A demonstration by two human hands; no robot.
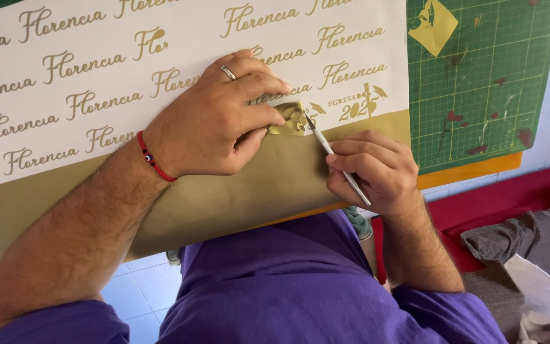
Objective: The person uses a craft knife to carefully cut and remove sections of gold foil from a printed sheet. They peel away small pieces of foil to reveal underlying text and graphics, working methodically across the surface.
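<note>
Two hands work on a gold vinyl sheet [237, 191] covered in gold script on white backing. The left hand [214, 121], a ring on one finger, pinches a peeled gold scrap [288, 119] between thumb and fingers. At its four o'clock, the right hand [373, 172] is closed around a thin weeding tool [335, 156], tip touching the scrap. A green cutting mat [485, 76] lies at two o'clock.

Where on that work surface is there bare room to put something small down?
The green cutting mat lies bare right of the vinyl sheet, save a gold scrap at the top. The sheet's plain gold strip below the left hand is free. It is crowded where the right hand works the thin tool.
</note>
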